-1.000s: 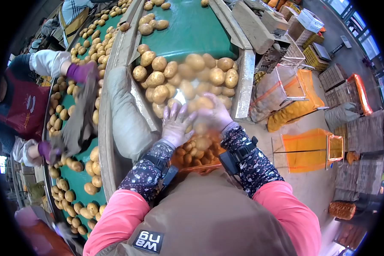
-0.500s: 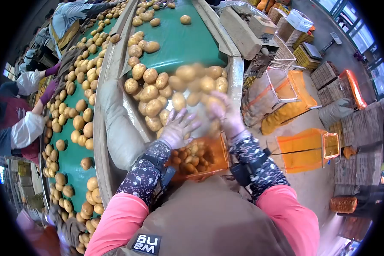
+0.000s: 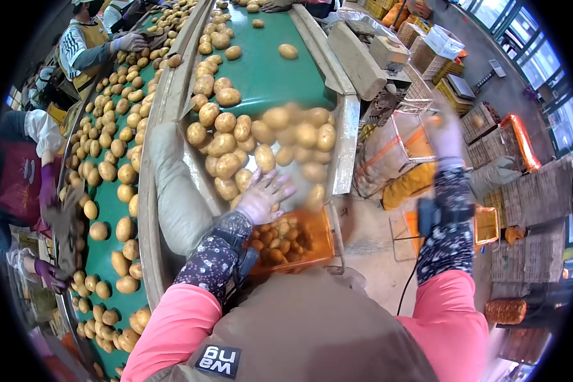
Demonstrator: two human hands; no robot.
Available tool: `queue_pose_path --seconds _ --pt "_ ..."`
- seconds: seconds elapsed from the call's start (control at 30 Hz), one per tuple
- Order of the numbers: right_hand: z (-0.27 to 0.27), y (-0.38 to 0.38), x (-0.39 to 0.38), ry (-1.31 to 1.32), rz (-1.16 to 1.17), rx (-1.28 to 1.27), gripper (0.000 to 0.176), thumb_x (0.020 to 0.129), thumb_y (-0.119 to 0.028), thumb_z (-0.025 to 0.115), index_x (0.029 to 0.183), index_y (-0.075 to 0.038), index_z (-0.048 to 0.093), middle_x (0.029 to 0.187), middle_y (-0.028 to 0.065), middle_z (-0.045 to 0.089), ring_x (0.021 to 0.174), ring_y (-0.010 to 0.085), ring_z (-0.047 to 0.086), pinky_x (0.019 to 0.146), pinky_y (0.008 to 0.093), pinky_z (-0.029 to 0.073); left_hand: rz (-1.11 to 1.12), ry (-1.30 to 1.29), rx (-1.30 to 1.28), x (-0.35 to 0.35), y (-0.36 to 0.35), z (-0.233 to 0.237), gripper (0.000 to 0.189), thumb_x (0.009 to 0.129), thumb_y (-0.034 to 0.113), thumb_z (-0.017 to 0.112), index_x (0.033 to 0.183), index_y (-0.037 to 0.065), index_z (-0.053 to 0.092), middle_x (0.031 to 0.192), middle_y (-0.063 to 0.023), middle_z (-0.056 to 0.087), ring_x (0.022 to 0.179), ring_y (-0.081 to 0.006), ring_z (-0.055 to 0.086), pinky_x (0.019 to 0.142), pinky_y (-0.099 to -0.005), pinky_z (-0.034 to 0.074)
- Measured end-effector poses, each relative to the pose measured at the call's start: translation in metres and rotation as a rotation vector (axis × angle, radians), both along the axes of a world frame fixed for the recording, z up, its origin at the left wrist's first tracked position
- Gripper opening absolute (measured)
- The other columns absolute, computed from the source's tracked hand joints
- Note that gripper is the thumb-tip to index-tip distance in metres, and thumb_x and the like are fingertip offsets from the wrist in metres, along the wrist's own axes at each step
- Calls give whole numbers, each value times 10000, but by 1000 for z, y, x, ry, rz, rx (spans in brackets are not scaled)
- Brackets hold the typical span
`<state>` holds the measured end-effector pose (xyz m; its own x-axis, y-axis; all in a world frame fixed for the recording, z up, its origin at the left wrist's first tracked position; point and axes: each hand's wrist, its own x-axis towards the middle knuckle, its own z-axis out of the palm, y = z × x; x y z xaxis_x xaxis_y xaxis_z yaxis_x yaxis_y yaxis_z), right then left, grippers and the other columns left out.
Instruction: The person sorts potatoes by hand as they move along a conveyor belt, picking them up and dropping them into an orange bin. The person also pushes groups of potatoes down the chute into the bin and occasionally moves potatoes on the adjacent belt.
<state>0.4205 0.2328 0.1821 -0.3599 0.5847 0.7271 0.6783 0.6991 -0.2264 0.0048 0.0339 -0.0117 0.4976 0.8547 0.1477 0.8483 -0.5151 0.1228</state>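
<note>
My left hand, in a pale glove, lies with fingers spread at the lower edge of a heap of potatoes on the metal chute. Right below it hangs an orange mesh bag, held wide and partly filled with potatoes. Far out to the right, my right hand is raised near a wire frame carrying a pale sack. Motion smears its fingers, and I cannot tell whether the small orange-brown patch at them is something held.
A green conveyor belt feeds the chute from ahead. Left of the wooden divider, a second belt carries more potatoes, with co-workers along its far side. Stacked crates and another orange bag stand at the right.
My right hand has swung from the chute out to the right and away from the potatoes. My left hand stays nearly in place. Potatoes have shifted on both belts.
</note>
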Motion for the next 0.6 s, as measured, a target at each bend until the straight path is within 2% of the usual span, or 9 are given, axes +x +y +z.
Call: queue_pose_path --seconds 0.13,0.17,0.23,0.27,0.37,0.43,0.5,0.57,0.6 --pt "-66 -74 -164 -215 454 -681 395 820 -37 600 1213 -57 637 1201 174 633 1122 303 612 976 365 484 15 39 -77 0 -1 8 671 835 427 634 1451 289 405 1525 -84 372 1412 -342 339 1184 -570 144" --pt "-93 -80 -186 -267 474 -646 388 833 -114 622 1219 -78 630 1207 179 624 1122 337 602 989 383 475 6 42 -79 3 -1 7 668 837 433 630 1449 287 406 1520 -91 376 1403 -342 349 1182 -562 155" --pt "-103 -98 -232 -277 340 -690 378 847 -115 587 1218 -48 620 1211 166 621 1103 326 619 963 391 490 14 69 -94 -2 -7 7 662 839 444 623 1445 283 409 1510 -104 385 1384 -341 371 1180 -546 177" --pt "-111 -97 -244 -358 260 -712 356 846 -118 590 1193 -48 626 1200 170 621 1095 320 623 947 392 497 -10 44 -28 -4 -13 8 605 850 440 638 1402 256 474 1457 -113 448 1308 -346 444 1139 -517 273" --pt "-146 -92 -270 -598 63 -717 312 841 -152 613 1137 -57 634 1153 176 634 1048 314 644 887 405 523 -52 43 -63 -9 -23 7 533 892 446 585 1380 248 508 1446 -113 462 1301 -342 450 1143 -507 270" --pt "-171 -94 -276 -755 -7 -641 319 835 -210 647 1124 -76 627 1100 170 659 985 328 671 831 428 545 0 18 -11 -10 -28 4 507 911 466 549 1364 241 528 1446 -133 458 1334 -355 409 1158 -548 208" --pt "-198 -90 -279 -710 4 -708 312 844 -218 640 1121 -77 628 1088 175 663 953 326 683 782 430 557 112 89 56 -9 -30 3 526 904 484 550 1371 242 523 1456 -140 445 1366 -374 367 1164 -575 166" --pt "-213 -87 -274 -696 42 -731 317 853 -224 634 1135 -80 622 1079 181 663 944 325 687 770 430 560 285 -58 85 -5 -30 3 548 898 501 547 1381 245 518 1470 -143 429 1394 -398 317 1165 -595 129" --pt "-192 -93 -270 -714 81 -719 325 859 -228 630 1150 -82 616 1077 185 660 951 324 685 781 429 557 380 -136 98 -2 -32 4 558 895 510 545 1387 247 515 1477 -145 421 1407 -410 293 1166 -604 110"
